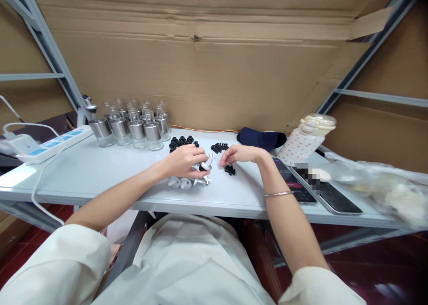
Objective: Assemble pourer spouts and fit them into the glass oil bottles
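- The left hand (pixel 187 159) is curled around a silver pourer head (pixel 206 164), its thumb and fingers closed on the piece, which juts toward the right hand.
- The right hand (pixel 240 153) is bent at the wrist, fingers curled down, just above the small black caps (pixel 230 170); whether it pinches one, I cannot tell.
- The pourer head is probably light, stiff and smooth enough to turn in the fingers; its wider body looks the surer hold, its thin projecting parts the likelier to bend.
- The small black caps look nearly weightless and prone to rolling, so fingertips would suit them best, one at a time.
- Pale round discs (pixel 185 183) lie just on the near side of the left hand; likely light plastic, best lifted by the rim.
- Black stoppers (pixel 181 142) sit just beyond the left hand, probably rubbery and grippy.
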{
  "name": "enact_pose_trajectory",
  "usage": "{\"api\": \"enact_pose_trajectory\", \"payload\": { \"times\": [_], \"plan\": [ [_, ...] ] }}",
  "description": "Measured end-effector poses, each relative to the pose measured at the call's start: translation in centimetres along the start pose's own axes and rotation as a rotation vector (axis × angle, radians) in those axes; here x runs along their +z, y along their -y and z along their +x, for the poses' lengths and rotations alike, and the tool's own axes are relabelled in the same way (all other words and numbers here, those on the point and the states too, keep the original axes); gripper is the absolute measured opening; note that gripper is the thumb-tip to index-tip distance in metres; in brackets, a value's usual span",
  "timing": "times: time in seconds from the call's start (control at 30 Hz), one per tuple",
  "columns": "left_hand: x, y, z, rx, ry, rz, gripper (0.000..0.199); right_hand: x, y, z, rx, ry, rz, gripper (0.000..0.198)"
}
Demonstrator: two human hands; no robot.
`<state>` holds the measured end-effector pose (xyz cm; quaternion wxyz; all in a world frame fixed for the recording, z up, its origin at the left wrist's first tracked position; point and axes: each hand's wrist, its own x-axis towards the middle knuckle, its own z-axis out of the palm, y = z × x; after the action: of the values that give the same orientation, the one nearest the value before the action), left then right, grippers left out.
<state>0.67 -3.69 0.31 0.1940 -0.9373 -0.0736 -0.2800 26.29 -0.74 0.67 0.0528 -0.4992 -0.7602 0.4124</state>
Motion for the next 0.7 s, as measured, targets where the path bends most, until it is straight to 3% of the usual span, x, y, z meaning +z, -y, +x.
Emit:
{"api": "enact_pose_trajectory", "payload": {
  "times": [0.2,0.33,0.43,0.57,0.7],
  "plan": [
    [0.0,0.0,0.0,-0.018,0.031,-0.001,0.033,0.3,0.5,-0.2,0.028,-0.005,-0.008,0.019],
    [0.2,0.1,0.0,-0.040,0.040,-0.012,0.034,0.3,1.3,-0.8,-0.081,-0.225,0.094,0.022],
    [0.4,0.2,-0.1,-0.073,0.055,-0.023,0.039,0.8,2.5,-1.2,-0.231,-0.334,0.207,0.035],
    [0.6,0.4,-0.3,-0.089,0.062,-0.052,0.048,2.2,4.3,-1.1,-0.437,-0.213,0.272,0.045],
    [0.8,0.6,-0.4,-0.093,0.052,-0.040,0.051,3.3,5.2,-0.7,-0.440,-0.061,0.235,0.039]
  ]
}}
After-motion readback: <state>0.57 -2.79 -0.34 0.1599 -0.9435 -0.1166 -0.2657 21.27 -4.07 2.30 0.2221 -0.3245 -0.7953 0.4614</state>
